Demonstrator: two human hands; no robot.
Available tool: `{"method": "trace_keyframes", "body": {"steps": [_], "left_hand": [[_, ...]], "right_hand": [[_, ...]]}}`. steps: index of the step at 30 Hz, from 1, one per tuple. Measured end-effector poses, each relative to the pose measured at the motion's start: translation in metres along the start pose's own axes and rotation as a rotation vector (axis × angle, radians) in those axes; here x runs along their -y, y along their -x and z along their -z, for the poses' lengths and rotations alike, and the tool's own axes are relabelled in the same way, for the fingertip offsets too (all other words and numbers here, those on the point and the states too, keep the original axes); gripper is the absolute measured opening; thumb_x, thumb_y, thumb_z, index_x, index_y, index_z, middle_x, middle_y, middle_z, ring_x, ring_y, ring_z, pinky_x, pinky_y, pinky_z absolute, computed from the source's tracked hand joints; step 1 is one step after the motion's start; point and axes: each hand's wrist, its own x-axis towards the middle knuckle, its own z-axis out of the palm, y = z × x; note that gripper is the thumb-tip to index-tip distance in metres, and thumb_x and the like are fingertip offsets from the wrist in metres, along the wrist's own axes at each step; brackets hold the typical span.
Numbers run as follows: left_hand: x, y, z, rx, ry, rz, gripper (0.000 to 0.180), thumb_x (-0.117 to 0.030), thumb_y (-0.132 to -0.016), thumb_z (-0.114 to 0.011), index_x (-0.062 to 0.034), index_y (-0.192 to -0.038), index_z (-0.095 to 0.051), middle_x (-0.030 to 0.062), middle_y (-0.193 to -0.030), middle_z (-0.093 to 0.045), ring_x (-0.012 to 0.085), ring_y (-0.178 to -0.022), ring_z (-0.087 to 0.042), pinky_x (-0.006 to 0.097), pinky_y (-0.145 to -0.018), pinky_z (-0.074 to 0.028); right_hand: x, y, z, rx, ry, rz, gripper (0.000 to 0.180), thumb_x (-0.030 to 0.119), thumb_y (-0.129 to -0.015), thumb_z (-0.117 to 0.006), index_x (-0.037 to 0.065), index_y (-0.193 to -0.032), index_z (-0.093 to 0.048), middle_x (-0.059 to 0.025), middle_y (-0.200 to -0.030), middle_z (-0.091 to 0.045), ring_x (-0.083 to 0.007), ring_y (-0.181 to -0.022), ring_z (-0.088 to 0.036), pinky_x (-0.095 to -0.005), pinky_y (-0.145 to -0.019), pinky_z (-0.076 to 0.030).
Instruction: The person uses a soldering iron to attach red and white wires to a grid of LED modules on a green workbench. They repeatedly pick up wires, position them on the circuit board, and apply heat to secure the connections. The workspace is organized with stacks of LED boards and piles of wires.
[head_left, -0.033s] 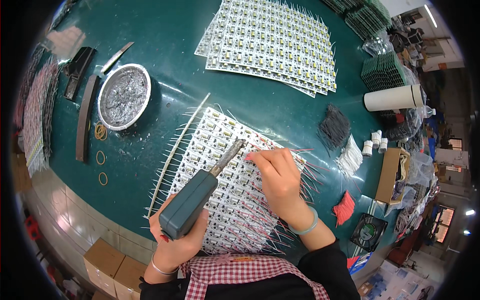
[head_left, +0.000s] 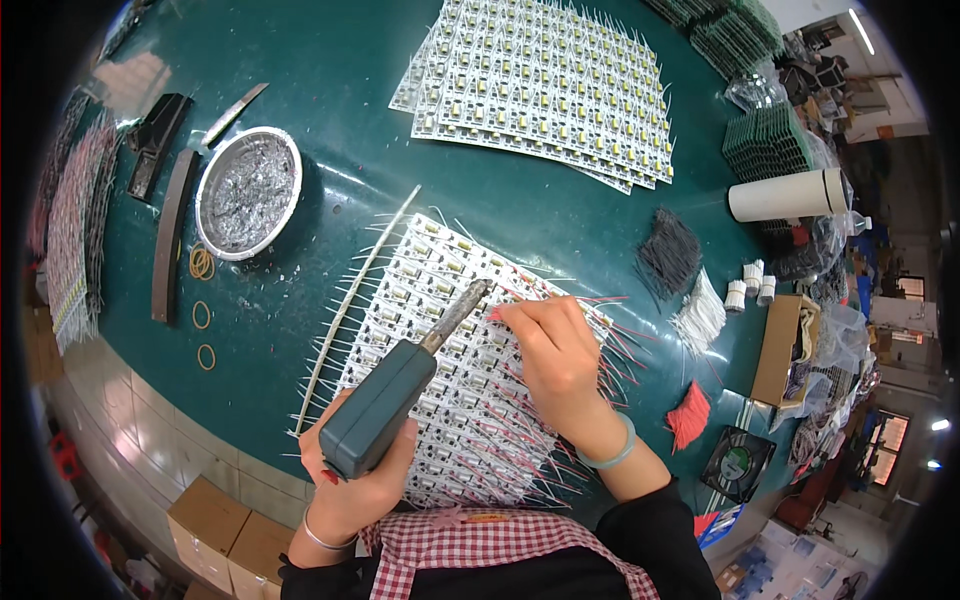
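My left hand point(head_left: 365, 475) is wrapped round a dark green soldering gun point(head_left: 375, 408), whose darkened metal tip points up and right over a white circuit board panel point(head_left: 420, 340). Rows of small components cover this panel. My right hand point(head_left: 560, 355) is pinched on red wire point(head_left: 497, 314) just right of the tip, its fingertips close to the panel. Many red wires point(head_left: 520, 440) stick out across the panel's right and near parts. Whether the tip touches a joint I cannot tell. A pale strip point(head_left: 345, 310) with fine wires lies along the panel's left edge.
A bowl of solder scraps point(head_left: 250, 195) stands left, near rubber bands point(head_left: 202, 315) and a brown curved bar point(head_left: 174, 240). More panels point(head_left: 540, 90) are stacked at the back. Right are black point(head_left: 668, 255), white point(head_left: 702, 312) and red wire bundles point(head_left: 688, 415), a fan point(head_left: 738, 463) and a pale cylinder point(head_left: 785, 196).
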Motion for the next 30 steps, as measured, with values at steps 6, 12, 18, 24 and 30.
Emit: {"method": "trace_keyframes", "body": {"steps": [6, 12, 18, 24, 30], "left_hand": [[-0.001, 0.007, 0.001, 0.021, 0.019, 0.069, 0.019, 0.004, -0.074, -0.073, 0.0074, -0.092, -0.070, 0.0133, -0.085, -0.068, 0.0149, -0.067, -0.063, 0.027, -0.059, -0.049], [0.002, 0.011, 0.000, 0.003, 0.050, 0.085, 0.018, 0.004, -0.074, -0.073, 0.0054, -0.091, -0.069, 0.0103, -0.083, -0.067, 0.0128, -0.066, -0.061, 0.026, -0.058, -0.048], [0.001, 0.012, -0.001, 0.023, -0.008, 0.084, 0.016, 0.003, -0.074, -0.074, 0.0029, -0.088, -0.067, 0.0082, -0.078, -0.065, 0.0115, -0.063, -0.058, 0.025, -0.057, -0.045], [0.001, 0.014, -0.006, -0.041, 0.021, 0.077, 0.014, 0.003, -0.074, -0.074, 0.0023, -0.085, -0.064, 0.0090, -0.077, -0.064, 0.0130, -0.062, -0.059, 0.026, -0.058, -0.046], [0.005, 0.015, -0.005, -0.037, -0.004, 0.043, 0.015, 0.003, -0.073, -0.073, 0.0021, -0.083, -0.062, 0.0098, -0.074, -0.062, 0.0149, -0.061, -0.059, 0.027, -0.057, -0.046]], "right_hand": [[0.004, 0.003, -0.002, 0.038, -0.005, -0.030, 0.033, -0.006, -0.068, -0.064, -0.001, -0.101, -0.066, -0.0097, -0.092, -0.062, -0.0247, -0.081, -0.057, -0.0331, -0.065, -0.050], [0.006, 0.003, -0.001, 0.061, 0.004, -0.047, 0.030, -0.006, -0.070, -0.064, -0.002, -0.100, -0.065, -0.0099, -0.093, -0.060, -0.0247, -0.080, -0.057, -0.0333, -0.065, -0.050], [0.007, 0.003, -0.002, 0.084, 0.035, -0.062, 0.031, -0.007, -0.070, -0.064, -0.003, -0.101, -0.065, -0.0104, -0.093, -0.059, -0.0253, -0.081, -0.056, -0.0341, -0.066, -0.050], [0.010, 0.000, 0.001, 0.117, 0.042, -0.067, 0.033, -0.008, -0.069, -0.064, -0.005, -0.101, -0.064, -0.0116, -0.093, -0.057, -0.0262, -0.083, -0.056, -0.0347, -0.067, -0.049], [0.011, -0.003, 0.001, 0.142, 0.044, -0.059, 0.031, -0.007, -0.069, -0.063, -0.005, -0.100, -0.064, -0.0117, -0.092, -0.056, -0.0264, -0.082, -0.055, -0.0347, -0.067, -0.048]]}}
